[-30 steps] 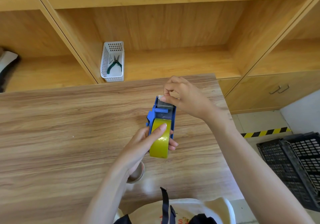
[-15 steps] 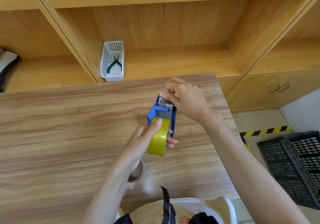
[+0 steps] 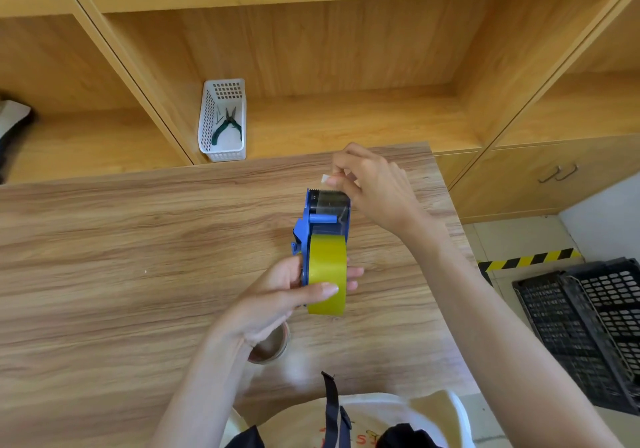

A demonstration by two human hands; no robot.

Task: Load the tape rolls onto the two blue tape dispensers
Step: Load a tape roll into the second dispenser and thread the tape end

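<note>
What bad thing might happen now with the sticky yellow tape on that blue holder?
The right hand pinches the clear tape end past the blue plastic tape dispenser's toothed front edge; it might slip and stick back, or fingers could scrape the teeth.

The left hand grips the dispenser and yellow tape roll above the wooden table; a hard tug might tilt it.

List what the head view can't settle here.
- Second dispenser: not in frame.
- Spare roll: mostly hidden under left hand.
- Tape end: pinched by right hand; too small to tell if threaded past the dispenser cutter.
- Roll hub: hidden, edge-on.
</note>
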